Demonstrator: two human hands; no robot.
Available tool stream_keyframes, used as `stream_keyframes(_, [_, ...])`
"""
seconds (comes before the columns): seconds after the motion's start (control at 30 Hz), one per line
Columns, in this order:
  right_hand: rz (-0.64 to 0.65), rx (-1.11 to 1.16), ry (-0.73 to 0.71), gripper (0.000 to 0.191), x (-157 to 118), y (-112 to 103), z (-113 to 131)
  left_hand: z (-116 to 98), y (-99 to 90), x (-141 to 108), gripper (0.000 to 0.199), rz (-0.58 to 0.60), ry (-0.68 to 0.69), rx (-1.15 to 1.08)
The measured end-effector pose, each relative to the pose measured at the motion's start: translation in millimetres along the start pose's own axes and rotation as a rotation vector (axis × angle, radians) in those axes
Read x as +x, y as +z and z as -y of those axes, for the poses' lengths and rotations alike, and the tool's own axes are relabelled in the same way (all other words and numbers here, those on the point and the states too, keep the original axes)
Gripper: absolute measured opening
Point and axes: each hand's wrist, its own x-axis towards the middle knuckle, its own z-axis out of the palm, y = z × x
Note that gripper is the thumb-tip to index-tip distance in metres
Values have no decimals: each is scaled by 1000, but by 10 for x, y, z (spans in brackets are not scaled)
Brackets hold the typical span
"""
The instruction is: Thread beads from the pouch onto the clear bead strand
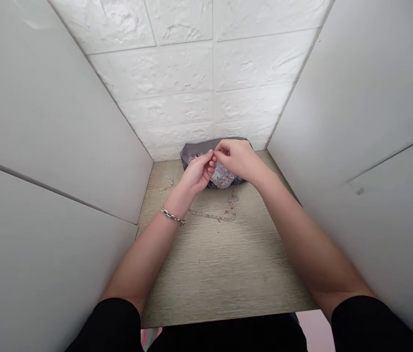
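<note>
My left hand (pixel 201 171) and my right hand (pixel 236 155) meet fingertip to fingertip over a dark, grey-lined pouch (pixel 206 146). Both are pinched closed, and whatever sits between the fingertips is too small to make out. Inside the pouch lies a heap of small clear and pink beads (pixel 224 177), partly covered by my hands. A strand of pale beads (pixel 209 215) curves across the wooden surface just in front of the pouch, with a few reddish ones near its right end. To the left lies a shorter bead strand (pixel 170 183).
Grey-white panels stand close on the left (pixel 63 122) and right (pixel 353 107). Behind the pouch rises a white brick-patterned wall (pixel 177 73). The wooden tabletop (pixel 221 274) ends at a front edge near my body. A chain bracelet (pixel 172 216) circles my left wrist.
</note>
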Motion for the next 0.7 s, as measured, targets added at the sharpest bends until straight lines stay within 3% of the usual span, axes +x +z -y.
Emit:
stream_keyframes(0.37, [101,10,77,19,32,52,-140,-58,70,5,16,-152,1,-65])
stream_keyframes(0.5, [120,136,114,15,46,-100,-201,-63,94,4,17,-149,0,-52])
stream_keyframes(0.57, [5,311,146,17,25,-318,-176,-56,94,12,17,-134,-10,-50])
stream_keyframes(0.7, [-435,703,95,34,-160,-914,30,-40,83,26,15,-124,-31,-49])
